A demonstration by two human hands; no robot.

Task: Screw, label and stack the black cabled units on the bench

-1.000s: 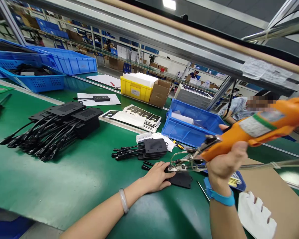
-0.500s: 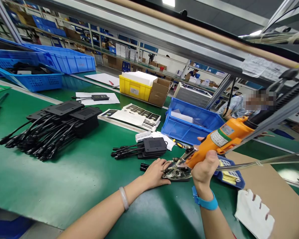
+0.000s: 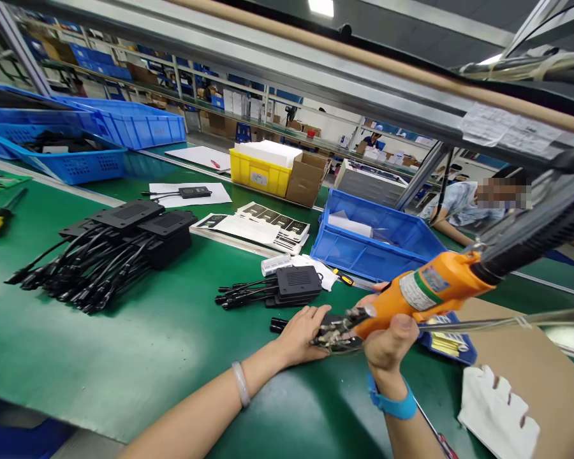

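Observation:
My right hand [image 3: 390, 341] is wrapped round an orange power tool [image 3: 423, 290], tilted with its metal tip down to the left. My left hand [image 3: 302, 335] holds a black device [image 3: 335, 328] on the green bench, its fingers at the device's left side beside the tool's tip. The tip partly covers the device, and its contact point is blurred. Black cable ends [image 3: 277, 324] stick out left of my left hand. Just behind, a small stack of black boxes with cables [image 3: 298, 284] lies on the bench.
A large pile of cabled black boxes [image 3: 129, 213] lies left. Behind are printed sheets [image 3: 268, 226], a yellow bin [image 3: 259, 174] and a blue bin [image 3: 373, 255]. At right are a small blue tray [image 3: 466, 347] and white glove [image 3: 497, 408]. A person [image 3: 459, 201] sits beyond.
The orange tool has tilted lower, its rear end moving right and down. My right hand has moved down slightly. My left hand stays at the device. The view has shifted a little.

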